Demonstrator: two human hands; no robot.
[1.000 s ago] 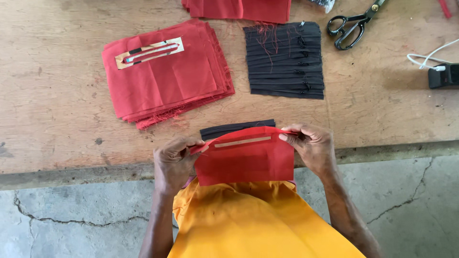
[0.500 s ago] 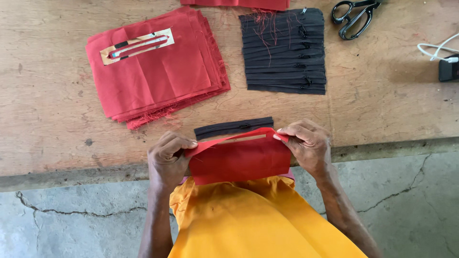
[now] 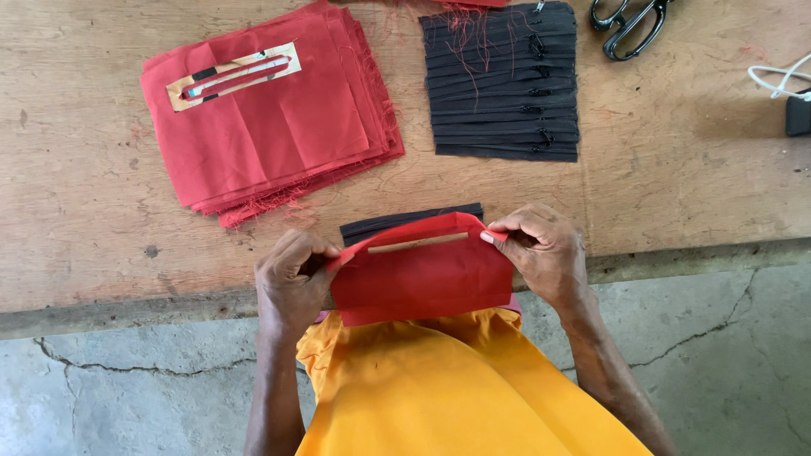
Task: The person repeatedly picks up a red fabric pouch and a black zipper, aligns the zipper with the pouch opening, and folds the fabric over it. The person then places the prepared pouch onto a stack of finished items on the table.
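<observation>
Pinching the red cloth piece (image 3: 422, 274) taut, left hand (image 3: 291, 283) and right hand (image 3: 541, 253) (fingers closed on its ends).

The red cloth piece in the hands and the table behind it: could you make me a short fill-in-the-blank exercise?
1. Both hands, left hand and right hand, hold a piece of ____ cloth.
2. The zippers stacked on the table are ____.
3. The cutting tool at the top right is a pair of ____.

Missing words: red; black; scissors.
</observation>
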